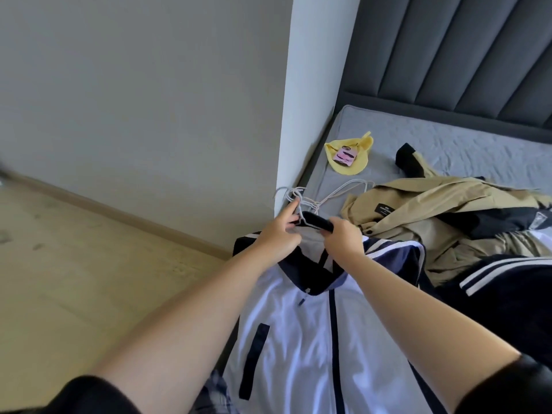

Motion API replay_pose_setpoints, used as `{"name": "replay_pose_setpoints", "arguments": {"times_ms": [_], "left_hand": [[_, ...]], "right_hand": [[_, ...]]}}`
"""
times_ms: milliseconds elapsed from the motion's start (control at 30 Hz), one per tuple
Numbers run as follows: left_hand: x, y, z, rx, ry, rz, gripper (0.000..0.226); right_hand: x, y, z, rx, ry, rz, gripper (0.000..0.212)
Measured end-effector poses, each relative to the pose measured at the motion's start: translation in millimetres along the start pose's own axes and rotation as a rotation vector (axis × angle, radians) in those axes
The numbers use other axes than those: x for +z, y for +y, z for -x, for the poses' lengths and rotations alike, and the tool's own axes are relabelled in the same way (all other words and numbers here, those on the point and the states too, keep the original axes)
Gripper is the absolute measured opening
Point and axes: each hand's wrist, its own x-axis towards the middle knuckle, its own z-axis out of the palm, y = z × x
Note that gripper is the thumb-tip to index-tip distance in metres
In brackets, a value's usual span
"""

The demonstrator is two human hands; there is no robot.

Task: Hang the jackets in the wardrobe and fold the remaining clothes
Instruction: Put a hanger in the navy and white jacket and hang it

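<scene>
White jacket [298, 339] lying front-up over the near edge of the bed [448, 138], left hand [279, 239] pinching a white hanger [301, 218], index finger extending, right hand [343, 239] gripping the dark collar [318, 224], tan jacket [433, 210] and yellow cloth [349, 158] lying beyond.

One wide-angle cam on my head, aimed forward and down along my forearms. Close on my left hand [279, 237] at a white wire hanger [301, 217], right hand [343, 239] on a white and navy zip jacket [298, 339].
</scene>
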Motion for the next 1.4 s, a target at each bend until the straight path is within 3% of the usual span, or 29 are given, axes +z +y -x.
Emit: {"name": "replay_pose_setpoints", "arguments": {"times_ms": [167, 300, 400, 500, 633, 767, 900, 1000, 1033, 1100, 1167, 1233, 1300, 1333, 1400], "left_hand": [[-32, 37, 5, 0.431, 0.301, -0.746, 0.060], [-57, 91, 10, 0.586, 0.571, -0.886, 0.052], [-88, 143, 12, 0.534, 0.628, -0.829, 0.047], [-131, 198, 18, 0.457, 0.678, -0.778, 0.019], [-184, 253, 32, 0.390, 0.692, -0.823, 0.039], [-228, 286, 55, 0.384, 0.680, -0.739, 0.036], [-265, 316, 83, 0.436, 0.759, -0.735, 0.027], [-295, 333, 105, 0.460, 0.919, -0.728, 0.036], [-305, 335, 113, 0.455, 0.959, -0.708, 0.039], [-325, 335, 129, 0.422, 1.013, -0.644, 0.038], [-342, 330, 144, 0.385, 1.035, -0.593, 0.036], [-354, 325, 157, 0.361, 1.006, -0.534, 0.026], [-366, 322, 170, 0.334, 0.995, -0.451, 0.013], [-374, 321, 176, 0.320, 0.985, -0.406, 0.017], [-390, 315, 189, 0.217, 0.913, -0.338, 0.027]], "right_hand": [[-59, -47, -14, -0.003, 0.125, -0.190, 0.006], [-114, -91, -20, -0.021, 0.325, -0.354, 0.009], [-158, -129, -24, -0.051, 0.422, -0.459, 0.012], [-198, -167, -29, -0.139, 0.471, -0.548, 0.016], [-238, -215, -32, -0.286, 0.516, -0.636, 0.021], [-265, -260, -30, -0.346, 0.515, -0.740, 0.027], [-282, -306, -25, -0.426, 0.540, -0.682, 0.020], [-300, -342, -7, -0.651, 0.798, -0.595, 0.023], [-302, -352, 2, -0.770, 0.816, -0.594, 0.022], [-295, -364, 22, -0.963, 0.552, -0.492, 0.022], [-275, -375, 33, -0.979, 0.273, 0.049, 0.022], [-260, -391, 37, -0.984, 0.328, 0.356, 0.016], [-259, -412, 45, -1.060, 0.537, 0.224, 0.022], [-257, -420, 52, -1.065, 0.608, 0.079, 0.022], [-245, -432, 64, -1.151, 0.597, 0.034, 0.024]]}}
